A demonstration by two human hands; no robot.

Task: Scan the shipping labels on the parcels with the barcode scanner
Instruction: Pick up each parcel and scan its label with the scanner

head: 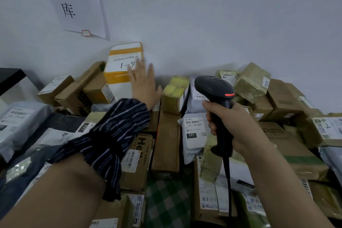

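My right hand point(227, 126) grips the handle of a black barcode scanner point(215, 89) whose head glows red on its right side; its cable hangs down. The scanner points toward the parcels at the back. My left hand point(145, 83), fingers straight and spread, reaches out to the front face of a yellow-and-white parcel point(120, 65) marked "1-9" that leans on the wall. Whether the hand touches it I cannot tell. A white bag with a "231" shipping label point(195, 129) lies just left of the scanner handle.
Cardboard boxes point(167, 142) and grey mail bags point(18, 124) are piled all across the surface. Tape-wrapped green-brown parcels point(252, 81) stack at the back right. A paper sign point(74, 0) hangs on the wall. A black table edge point(9, 76) shows at far left.
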